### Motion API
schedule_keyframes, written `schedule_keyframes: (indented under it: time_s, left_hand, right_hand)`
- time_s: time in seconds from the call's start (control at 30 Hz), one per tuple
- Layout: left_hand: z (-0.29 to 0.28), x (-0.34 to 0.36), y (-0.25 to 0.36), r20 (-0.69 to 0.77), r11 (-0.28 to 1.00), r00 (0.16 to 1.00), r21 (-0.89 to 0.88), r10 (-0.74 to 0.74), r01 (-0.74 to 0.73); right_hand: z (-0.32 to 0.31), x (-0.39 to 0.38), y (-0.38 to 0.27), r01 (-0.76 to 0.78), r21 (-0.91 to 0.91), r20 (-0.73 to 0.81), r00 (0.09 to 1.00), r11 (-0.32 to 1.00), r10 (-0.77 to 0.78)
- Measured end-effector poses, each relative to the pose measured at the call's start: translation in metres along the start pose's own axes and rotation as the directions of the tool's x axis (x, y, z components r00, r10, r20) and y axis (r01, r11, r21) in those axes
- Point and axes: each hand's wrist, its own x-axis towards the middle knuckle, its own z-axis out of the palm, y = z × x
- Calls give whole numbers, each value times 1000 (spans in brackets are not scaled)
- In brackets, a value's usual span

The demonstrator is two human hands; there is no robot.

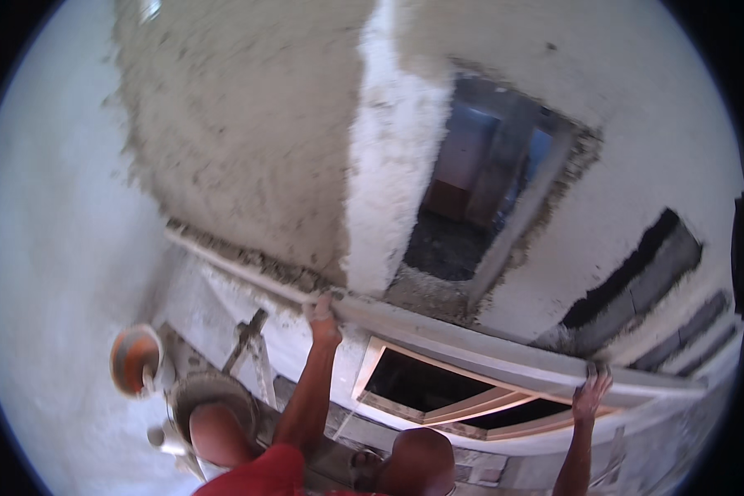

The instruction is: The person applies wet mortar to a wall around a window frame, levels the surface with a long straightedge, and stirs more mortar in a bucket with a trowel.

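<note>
Plastered wall (248,140) met by upper edge of long board (455,337); board gripped by left hand (326,322) and right hand (590,393), ends extended past both.

red top (256,475), bare forearms (308,397), bare hands (590,395)

We see a pale, rough wall (645,132) with a tall opening (459,178), and a wooden frame (469,407) around two dark gaps (426,382).
</note>
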Motion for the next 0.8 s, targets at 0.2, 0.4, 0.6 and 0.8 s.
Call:
schedule_keyframes:
  time_s: [0.2,0.4,0.6,0.8]
  left_hand:
    - [15,-12,17,74,994,992,-16,-105,106]
    - [54,-17,56,40,999,999,39,-28,27]
    - [93,-32,99,122,1000,993,28,-8,4]
    - [113,-29,124,146,998,988,12,55,-58]
  right_hand:
    - [-36,16,-7,59,-74,-164,984,996,-70]
    - [-52,24,-11,9,-96,-216,976,995,-30]
    - [-57,26,-3,-50,-115,-306,952,992,12]
    - [-68,40,-4,-90,-91,-355,933,992,53]
